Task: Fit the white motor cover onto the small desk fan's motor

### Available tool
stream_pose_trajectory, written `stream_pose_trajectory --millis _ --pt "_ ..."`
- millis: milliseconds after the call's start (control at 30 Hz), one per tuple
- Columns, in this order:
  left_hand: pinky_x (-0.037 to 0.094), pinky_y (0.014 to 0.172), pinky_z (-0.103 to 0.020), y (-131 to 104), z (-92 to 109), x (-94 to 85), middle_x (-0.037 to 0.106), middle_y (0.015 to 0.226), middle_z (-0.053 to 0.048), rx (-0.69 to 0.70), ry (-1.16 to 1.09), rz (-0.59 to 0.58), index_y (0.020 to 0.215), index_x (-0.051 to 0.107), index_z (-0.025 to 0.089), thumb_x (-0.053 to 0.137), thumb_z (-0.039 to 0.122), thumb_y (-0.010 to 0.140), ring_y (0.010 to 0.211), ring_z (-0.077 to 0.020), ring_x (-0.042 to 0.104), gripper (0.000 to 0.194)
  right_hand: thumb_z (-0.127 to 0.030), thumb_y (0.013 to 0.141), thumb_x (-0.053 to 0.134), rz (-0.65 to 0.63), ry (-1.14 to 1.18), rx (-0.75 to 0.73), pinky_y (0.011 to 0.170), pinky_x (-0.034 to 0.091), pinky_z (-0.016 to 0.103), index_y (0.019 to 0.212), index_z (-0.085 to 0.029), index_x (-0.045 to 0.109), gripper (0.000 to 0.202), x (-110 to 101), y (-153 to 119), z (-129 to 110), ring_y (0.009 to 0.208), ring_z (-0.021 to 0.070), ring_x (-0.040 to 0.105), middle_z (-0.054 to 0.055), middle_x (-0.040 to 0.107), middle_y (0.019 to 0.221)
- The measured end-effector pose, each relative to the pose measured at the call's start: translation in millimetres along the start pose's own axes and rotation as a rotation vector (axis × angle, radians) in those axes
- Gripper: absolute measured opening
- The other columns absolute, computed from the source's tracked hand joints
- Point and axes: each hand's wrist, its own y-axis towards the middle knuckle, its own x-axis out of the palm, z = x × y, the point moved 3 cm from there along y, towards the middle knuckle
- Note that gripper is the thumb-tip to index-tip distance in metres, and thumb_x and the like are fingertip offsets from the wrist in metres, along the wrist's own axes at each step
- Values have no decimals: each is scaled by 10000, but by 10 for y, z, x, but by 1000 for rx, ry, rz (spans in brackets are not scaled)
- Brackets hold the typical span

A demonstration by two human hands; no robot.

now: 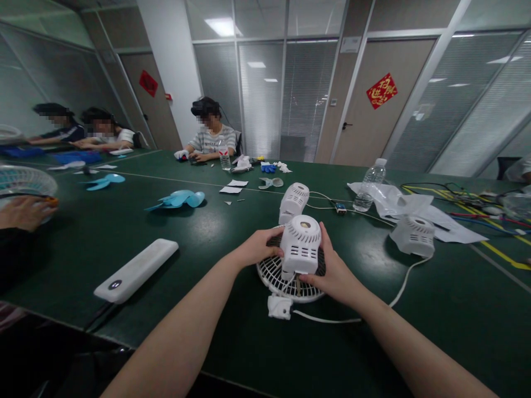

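A white fan motor housing [302, 249] with vent slots sits over a round white fan grille [271, 279] in front of me. My left hand [260, 247] grips the housing from its left side, the thumb at its lower edge. On the other side my right hand [332, 271] is closed on the same housing, thumb low and fingers along its right flank. Some fingertips are hidden behind it. A small white plastic piece [279, 307] lies at the grille's near edge, beside a white cable [327, 320]. Just behind stands a second white motor housing [295, 199].
A third motor housing [412, 236] stands right, near a water bottle [371, 185] and crumpled plastic [400, 202]. Leftward lie a white power bank [139, 271] and blue fan blades [180, 200]. A co-worker's hand [25, 213] holds something at far left. Other people sit across the table.
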Motion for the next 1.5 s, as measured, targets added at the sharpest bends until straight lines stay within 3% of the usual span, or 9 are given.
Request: stream_pose_trajectory --millis 233,433,567,700,900,1033,1500 --pt "326 1099 -503 0 12 11 536 1366 -35 -16 38 38 1351 452 268 620 127 716 1262 -272 486 671 -357 691 765 -11 31 5 1117 229 587 1460 -329 -191 1227 18 0 18 1381 338 299 107 215 1545" --pt "337 1090 -491 -18 60 -7 528 1376 -39 -6 -3 -8 1373 423 265 617 169 747 1252 -263 496 662 -344 672 785 -1 48 4 1101 273 575 1464 -332 -175 1245 7 7 18 1358 334 346 111 264 1528" --pt "284 1110 -530 -64 119 -5 403 1471 -91 -14 -35 -129 1452 285 248 721 321 698 1338 -318 384 874 -357 681 782 6 82 4 1087 301 571 1468 -327 -163 1230 -2 11 14 1339 329 380 116 325 1500" --pt "225 1128 -560 -88 197 17 293 1522 -128 17 -42 -110 1494 132 240 786 368 615 1383 -356 288 1104 -359 689 777 11 107 -2 1094 295 560 1463 -323 -182 1233 11 16 34 1347 319 372 116 331 1499" --pt "244 1121 -555 -92 214 39 334 1494 -126 -11 -72 -95 1466 209 240 777 376 621 1364 -348 317 1027 -347 731 748 -64 185 -50 1116 244 572 1463 -311 -191 1191 -39 20 106 1367 310 341 125 295 1516" --pt "255 1118 -555 -89 190 36 333 1484 -132 -23 -67 -97 1452 226 225 792 367 594 1358 -356 319 1038 -352 796 690 -157 276 -98 1114 274 546 1480 -306 -129 1067 -128 15 113 1351 280 377 115 363 1482" --pt "233 1129 -536 -86 147 65 315 1483 -140 17 -81 -104 1439 213 218 803 378 590 1366 -341 304 1046 -242 793 669 -156 130 -62 1086 327 535 1470 -334 -158 1072 -156 10 73 1286 280 459 91 360 1487"
